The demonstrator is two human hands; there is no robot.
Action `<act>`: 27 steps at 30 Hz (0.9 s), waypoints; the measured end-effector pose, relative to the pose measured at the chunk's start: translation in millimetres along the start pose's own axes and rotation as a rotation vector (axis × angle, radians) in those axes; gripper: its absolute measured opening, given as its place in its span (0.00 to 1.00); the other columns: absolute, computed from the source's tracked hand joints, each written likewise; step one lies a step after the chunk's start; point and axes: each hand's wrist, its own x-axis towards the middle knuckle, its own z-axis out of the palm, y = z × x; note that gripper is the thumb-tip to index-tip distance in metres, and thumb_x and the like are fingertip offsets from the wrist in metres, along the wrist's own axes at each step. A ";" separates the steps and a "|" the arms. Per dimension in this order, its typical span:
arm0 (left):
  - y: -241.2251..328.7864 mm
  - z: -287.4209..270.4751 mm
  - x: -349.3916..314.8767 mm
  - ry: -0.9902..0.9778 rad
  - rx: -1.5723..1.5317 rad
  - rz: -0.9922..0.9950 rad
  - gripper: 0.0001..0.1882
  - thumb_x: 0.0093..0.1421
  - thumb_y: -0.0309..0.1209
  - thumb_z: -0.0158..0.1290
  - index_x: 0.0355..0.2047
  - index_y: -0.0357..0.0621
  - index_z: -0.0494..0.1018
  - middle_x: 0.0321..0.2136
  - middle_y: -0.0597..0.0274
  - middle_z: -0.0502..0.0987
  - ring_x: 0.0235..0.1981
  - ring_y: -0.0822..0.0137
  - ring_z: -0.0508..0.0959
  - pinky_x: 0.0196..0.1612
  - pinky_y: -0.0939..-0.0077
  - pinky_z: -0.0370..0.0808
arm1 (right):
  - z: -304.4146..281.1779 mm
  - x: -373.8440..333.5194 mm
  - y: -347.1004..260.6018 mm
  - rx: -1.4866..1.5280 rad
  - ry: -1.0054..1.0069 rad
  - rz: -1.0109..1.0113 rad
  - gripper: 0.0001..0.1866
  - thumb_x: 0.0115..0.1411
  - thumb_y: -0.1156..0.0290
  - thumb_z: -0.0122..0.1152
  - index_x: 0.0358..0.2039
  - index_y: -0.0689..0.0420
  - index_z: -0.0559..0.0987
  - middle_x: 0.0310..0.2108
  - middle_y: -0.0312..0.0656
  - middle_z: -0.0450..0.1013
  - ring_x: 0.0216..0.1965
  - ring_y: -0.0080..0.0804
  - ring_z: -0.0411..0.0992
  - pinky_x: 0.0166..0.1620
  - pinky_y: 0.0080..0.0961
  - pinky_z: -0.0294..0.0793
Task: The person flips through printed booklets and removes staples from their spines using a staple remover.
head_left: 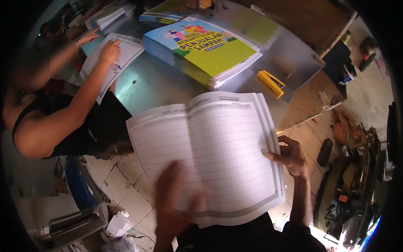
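An open ledger booklet (231,147) with ruled white pages lies spread in front of me, tilted, its top reaching over the table's near edge. My right hand (290,156) grips its right edge, thumb on the page and fingers behind. Over the lower part of the left page is my left hand (174,195), smeared by motion; whether it touches the paper I cannot tell. Beyond the booklet stands a thick stack of booklets (205,48) with blue and green covers. A yellow stapler (270,84) rests on the table to the right of the stack.
The metal table (163,90) spans the far side. At the left, a person's hand (110,51) presses on a printed sheet (121,63). More booklets (161,14) lie at the back. Plastic bags (119,227) lie on the tiled floor at lower left, with clutter at right.
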 end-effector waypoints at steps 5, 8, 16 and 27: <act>64.9 49.0 -1.9 -0.608 0.109 0.387 0.42 0.60 0.56 0.57 0.68 0.46 0.63 0.70 0.40 0.53 0.73 0.45 0.51 0.69 0.36 0.46 | 13.2 2.6 -5.3 -0.013 0.011 0.011 0.27 0.48 0.73 0.79 0.46 0.67 0.76 0.35 0.50 0.81 0.33 0.30 0.79 0.39 0.24 0.79; 55.3 62.6 -12.2 -0.607 0.356 0.455 0.43 0.60 0.60 0.55 0.68 0.48 0.61 0.70 0.44 0.55 0.73 0.47 0.52 0.70 0.36 0.44 | 12.3 3.5 2.1 0.031 0.000 -0.004 0.28 0.48 0.73 0.79 0.47 0.67 0.76 0.36 0.50 0.81 0.34 0.31 0.80 0.40 0.25 0.79; 47.5 57.4 -30.8 -0.335 0.147 0.673 0.28 0.61 0.49 0.58 0.56 0.44 0.75 0.56 0.58 0.75 0.61 0.61 0.73 0.64 0.54 0.68 | -2.1 -8.8 17.0 0.054 0.005 -0.034 0.28 0.57 0.64 0.73 0.51 0.69 0.76 0.37 0.49 0.81 0.34 0.30 0.79 0.38 0.24 0.76; 6.9 -10.6 -113.6 0.402 -0.028 -0.081 0.19 0.65 0.41 0.55 0.49 0.39 0.74 0.47 0.50 0.77 0.50 0.55 0.76 0.50 0.59 0.73 | 21.5 -19.1 4.0 0.161 0.038 -0.104 0.19 0.60 0.73 0.67 0.48 0.72 0.78 0.35 0.50 0.82 0.31 0.26 0.80 0.37 0.20 0.79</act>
